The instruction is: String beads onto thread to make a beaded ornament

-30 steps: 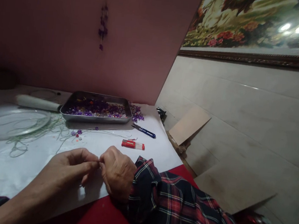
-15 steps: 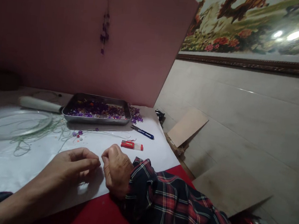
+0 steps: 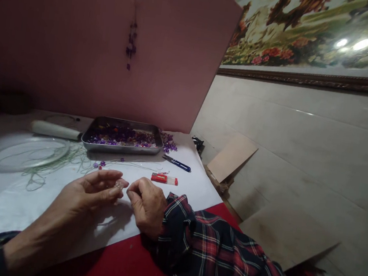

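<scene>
Head view: left hand (image 3: pixel 89 194) pinches clear beads (image 3: pixel 118 185), right hand (image 3: pixel 148 205) closed.

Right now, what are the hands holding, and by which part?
The left hand pinches a small clear beaded piece in its fingertips, exact spot unclear. I can't tell whether the right hand holds anything.

no wording, brand or number can be read. the red needle case (image 3: pixel 164 179) on the white table covering bears a small dark patch at its left end and a tiny yellowish mark along its red part, both too small to make out. the blue thread snips (image 3: pixel 177 163) show pale specks near the blades, which may or may not be lettering.
</scene>
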A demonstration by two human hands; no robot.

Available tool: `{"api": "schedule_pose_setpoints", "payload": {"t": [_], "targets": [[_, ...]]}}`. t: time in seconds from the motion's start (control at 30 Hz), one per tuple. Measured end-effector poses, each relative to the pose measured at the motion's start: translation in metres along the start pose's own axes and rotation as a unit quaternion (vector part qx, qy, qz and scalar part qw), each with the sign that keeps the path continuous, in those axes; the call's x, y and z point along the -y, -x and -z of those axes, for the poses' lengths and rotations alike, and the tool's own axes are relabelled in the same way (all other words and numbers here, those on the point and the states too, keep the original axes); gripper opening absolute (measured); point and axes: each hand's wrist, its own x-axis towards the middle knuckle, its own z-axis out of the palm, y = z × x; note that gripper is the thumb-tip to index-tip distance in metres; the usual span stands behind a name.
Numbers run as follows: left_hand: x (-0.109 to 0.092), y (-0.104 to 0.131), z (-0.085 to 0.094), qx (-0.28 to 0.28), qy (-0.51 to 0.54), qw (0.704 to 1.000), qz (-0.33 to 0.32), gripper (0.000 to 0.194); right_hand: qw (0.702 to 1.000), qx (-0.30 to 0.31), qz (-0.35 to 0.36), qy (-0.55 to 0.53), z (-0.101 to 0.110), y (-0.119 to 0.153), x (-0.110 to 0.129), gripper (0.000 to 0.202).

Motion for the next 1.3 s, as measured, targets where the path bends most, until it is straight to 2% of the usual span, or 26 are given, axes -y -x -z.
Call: {"api": "schedule_pose_setpoints", "payload": {"t": [0.2, 0.37, 0.47, 0.67, 0.83, 0.97, 1.07, 1.17, 1.3], "targets": [[0.003, -0.001, 0.001, 0.013, -0.002, 1.0, -0.014, 0.033, 0.999, 0.002, -0.021, -0.028, -0.003, 0.0, -0.003, 0.007], [0.008, 0.0, 0.003, 0.015, -0.013, 1.0, 0.012, 0.048, 0.995, -0.057, -0.027, -0.071, -0.002, -0.003, -0.004, 0.009], [0.011, -0.002, 0.004, 0.042, -0.03, 0.999, 0.017, 0.052, 0.989, -0.083, -0.012, -0.119, -0.001, -0.004, -0.001, 0.009], [0.017, 0.001, -0.002, 0.055, 0.001, 0.998, -0.011, 0.048, 0.983, -0.1, 0.01, -0.156, -0.005, -0.004, -0.003, 0.013], [0.018, 0.008, -0.009, 0.07, 0.017, 0.997, 0.004, 0.04, 0.974, -0.1, 0.025, -0.199, -0.004, -0.007, -0.002, 0.016], [0.018, 0.006, -0.007, 0.066, 0.011, 0.998, 0.005, 0.033, 0.962, -0.095, -0.04, -0.254, -0.003, -0.009, 0.0, 0.021], [0.018, 0.004, -0.006, 0.06, 0.005, 0.998, 0.012, 0.03, 0.934, -0.069, -0.101, -0.336, -0.005, -0.007, -0.001, 0.027], [0.017, 0.003, -0.004, 0.053, -0.007, 0.998, 0.023, 0.03, 0.91, -0.066, -0.116, -0.392, -0.006, -0.005, -0.001, 0.029], [0.019, -0.001, -0.002, 0.037, -0.015, 0.999, 0.014, 0.032, 0.901, -0.07, -0.116, -0.412, 0.0, -0.006, 0.003, 0.026]]}}
